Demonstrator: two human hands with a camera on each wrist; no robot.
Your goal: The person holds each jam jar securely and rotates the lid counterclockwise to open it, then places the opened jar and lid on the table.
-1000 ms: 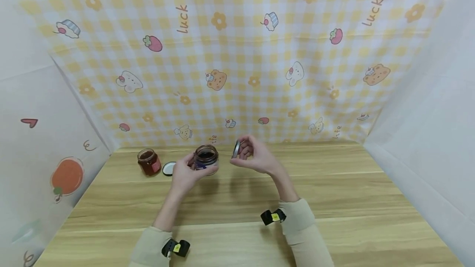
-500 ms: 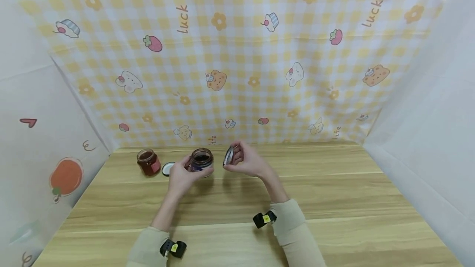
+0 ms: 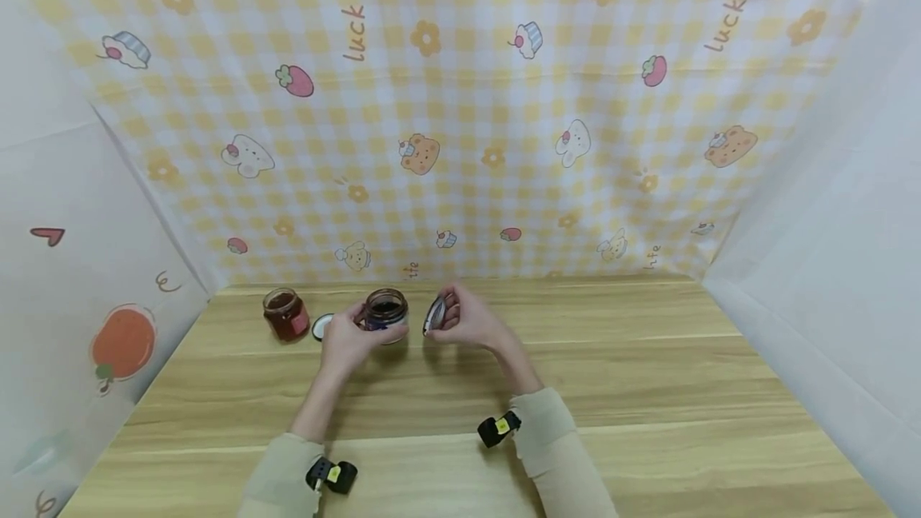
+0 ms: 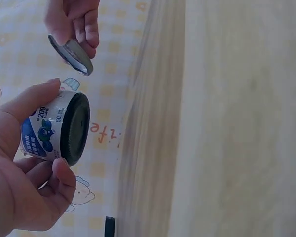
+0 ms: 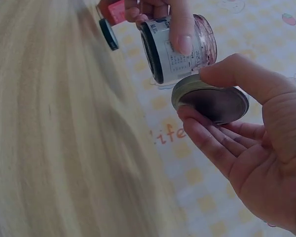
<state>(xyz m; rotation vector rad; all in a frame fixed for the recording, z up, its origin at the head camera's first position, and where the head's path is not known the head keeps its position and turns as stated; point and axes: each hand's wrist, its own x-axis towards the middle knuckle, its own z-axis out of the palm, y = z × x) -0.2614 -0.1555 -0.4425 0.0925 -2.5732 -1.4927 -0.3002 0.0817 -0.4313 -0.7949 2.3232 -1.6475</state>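
Observation:
My left hand [image 3: 350, 342] grips a glass jam jar [image 3: 386, 316] around its side, raised over the table with its uncovered mouth upward. Dark contents show inside the jar, and blueberries are printed on its label [image 4: 44, 131] in the left wrist view. Just to the right, my right hand [image 3: 468, 321] pinches a round metal lid [image 3: 434, 316] by its edge between thumb and fingers. The lid is tilted and apart from the jar in the head view. Its dark face [image 5: 214, 104] shows in the right wrist view.
A second jar [image 3: 287, 316], red-brown inside and without a lid, stands at the back left of the wooden table [image 3: 633, 374]. Beside it lies another lid [image 3: 320, 328], white inside, partly behind my left hand. A checkered cloth [image 3: 489, 206] hangs behind the table.
Both hands have moved left and slightly down, carrying the jar and the lid. The lid has tilted and come a little nearer the jar.

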